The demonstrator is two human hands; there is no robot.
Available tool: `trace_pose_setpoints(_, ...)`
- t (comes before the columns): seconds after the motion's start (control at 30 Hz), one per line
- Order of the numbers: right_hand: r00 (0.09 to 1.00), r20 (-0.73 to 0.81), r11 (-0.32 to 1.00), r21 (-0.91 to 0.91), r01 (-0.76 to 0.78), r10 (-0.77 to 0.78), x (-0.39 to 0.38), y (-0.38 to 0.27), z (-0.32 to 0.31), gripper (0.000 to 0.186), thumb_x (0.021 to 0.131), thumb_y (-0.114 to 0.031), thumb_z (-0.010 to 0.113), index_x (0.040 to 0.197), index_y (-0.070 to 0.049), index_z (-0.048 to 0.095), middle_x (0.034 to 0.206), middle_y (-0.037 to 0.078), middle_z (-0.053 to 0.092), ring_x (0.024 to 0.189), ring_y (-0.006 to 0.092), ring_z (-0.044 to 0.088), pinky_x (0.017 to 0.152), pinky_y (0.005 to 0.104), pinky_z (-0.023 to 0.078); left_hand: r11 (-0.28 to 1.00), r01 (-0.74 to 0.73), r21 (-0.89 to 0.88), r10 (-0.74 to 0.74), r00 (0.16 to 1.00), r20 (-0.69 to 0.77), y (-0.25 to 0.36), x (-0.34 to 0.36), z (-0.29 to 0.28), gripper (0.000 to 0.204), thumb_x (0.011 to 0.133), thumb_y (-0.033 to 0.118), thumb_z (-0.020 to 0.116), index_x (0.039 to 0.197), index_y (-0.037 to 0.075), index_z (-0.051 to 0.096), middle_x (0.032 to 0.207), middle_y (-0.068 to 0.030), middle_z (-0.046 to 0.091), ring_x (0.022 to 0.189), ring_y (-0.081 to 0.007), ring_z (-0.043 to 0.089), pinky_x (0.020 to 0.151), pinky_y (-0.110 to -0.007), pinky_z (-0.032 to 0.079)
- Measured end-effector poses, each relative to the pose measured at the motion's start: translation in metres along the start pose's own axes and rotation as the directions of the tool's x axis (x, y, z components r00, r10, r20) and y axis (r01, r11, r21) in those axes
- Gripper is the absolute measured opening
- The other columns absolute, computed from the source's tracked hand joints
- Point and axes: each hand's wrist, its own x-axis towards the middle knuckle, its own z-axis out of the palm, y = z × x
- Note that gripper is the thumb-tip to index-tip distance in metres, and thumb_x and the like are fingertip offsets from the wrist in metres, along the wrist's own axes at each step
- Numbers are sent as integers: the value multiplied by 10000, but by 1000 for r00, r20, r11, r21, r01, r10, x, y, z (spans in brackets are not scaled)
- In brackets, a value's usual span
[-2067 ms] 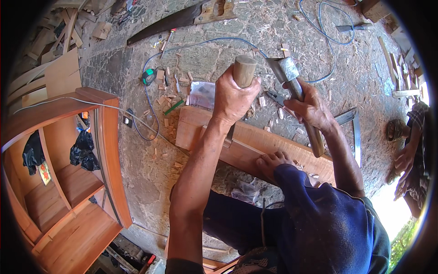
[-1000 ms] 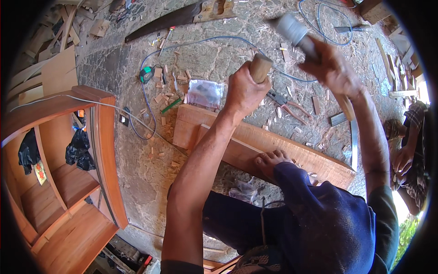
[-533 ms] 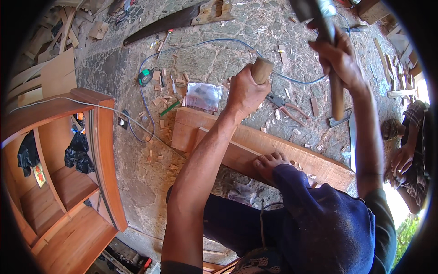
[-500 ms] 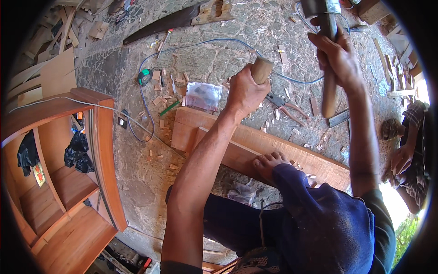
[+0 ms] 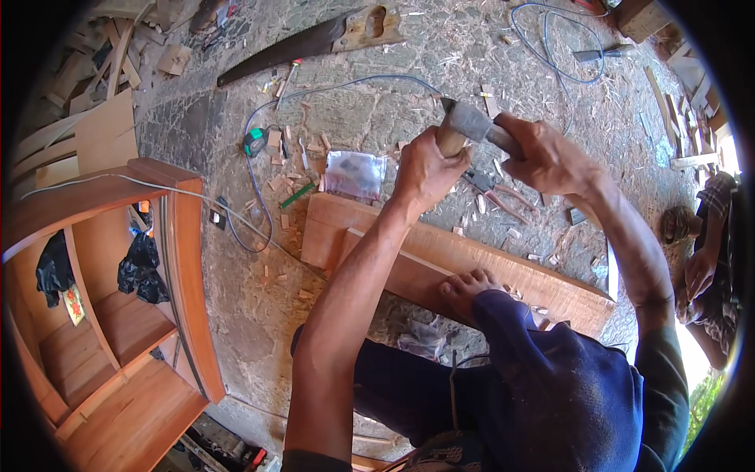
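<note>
My left hand (image 5: 427,167) is closed around the thick wooden handle of a chisel (image 5: 450,142), held upright above the workpiece; its blade is hidden behind the hand and forearm. In my right hand (image 5: 550,157) is a hammer (image 5: 470,120), gripped by its shaft close to the metal head. That head is at the top of the chisel handle, seemingly touching it. Below lies a wide reddish wooden board (image 5: 503,256), with a narrower wooden piece (image 5: 413,275) along its near side. My bare foot (image 5: 469,285) presses on the wood, with shavings beside it.
Pliers (image 5: 503,197), a green tape measure (image 5: 254,141) and a foil-like packet (image 5: 352,173) lie beyond the board. A handsaw (image 5: 307,43) rests farther back. A wooden cabinet (image 5: 185,275) stands left. At the right edge another person's hand (image 5: 698,271) shows.
My right hand has swung the hammer down and left from its raised place, bringing the head to the chisel handle. My left hand keeps its grip in nearly the same place.
</note>
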Motion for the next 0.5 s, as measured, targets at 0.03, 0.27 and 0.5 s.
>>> trace_pose_setpoints(0.03,1000,3,1000,11,-28,28,-3,-2,-5,311,892,-171,695,1155,-32,603,727,62,627,601,188,593,550,340,506,1000,-12,0,12,1000,-8,2,-6,-1,294,836,254,811,880,16,645,745,-83,677,646,-170,649,623,-342,541)
trace_pose_setpoints(0.27,941,-116,803,561,-202,318,-19,-5,20,359,856,-163,708,1179,-47,601,666,2,545,563,115,554,516,299,433,952,80,-294,57,901,430,74,-41,-80,202,844,194,807,877,60,659,728,-35,640,673,-132,645,572,-311,520)
trace_pose_setpoints(0.5,936,-43,742,623,-249,350,-22,-21,45,376,865,-137,707,1214,-54,596,659,3,551,542,90,526,497,281,405,954,-127,-272,101,989,-106,58,-51,-71,209,834,109,817,932,35,648,806,-21,680,690,-103,636,618,-285,528)
